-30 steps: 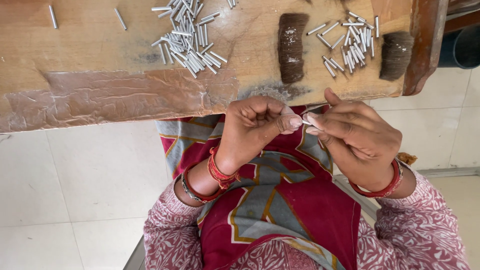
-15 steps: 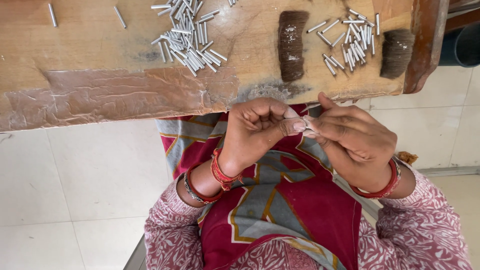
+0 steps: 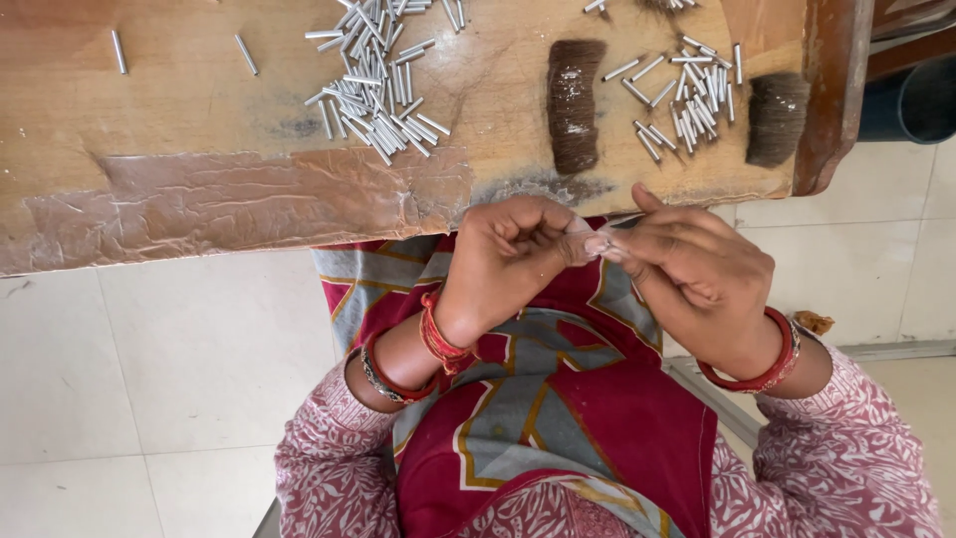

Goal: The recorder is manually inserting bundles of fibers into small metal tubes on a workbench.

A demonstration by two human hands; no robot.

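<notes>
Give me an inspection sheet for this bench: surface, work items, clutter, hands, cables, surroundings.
Surface: worn wooden board, its finish peeling near the front edge.
Work items: a small metal tube pinched where both hands meet; large tube pile and smaller tube pile on the board; dark fibre bundles on either side of the smaller pile.
Clutter: two stray tubes at the far left of the board.
Hands: left hand and right hand fingertip to fingertip below the board edge; bangles on both wrists.
Cables: nothing seen.
Surroundings: pale tiled floor; dark round container at the right.
</notes>
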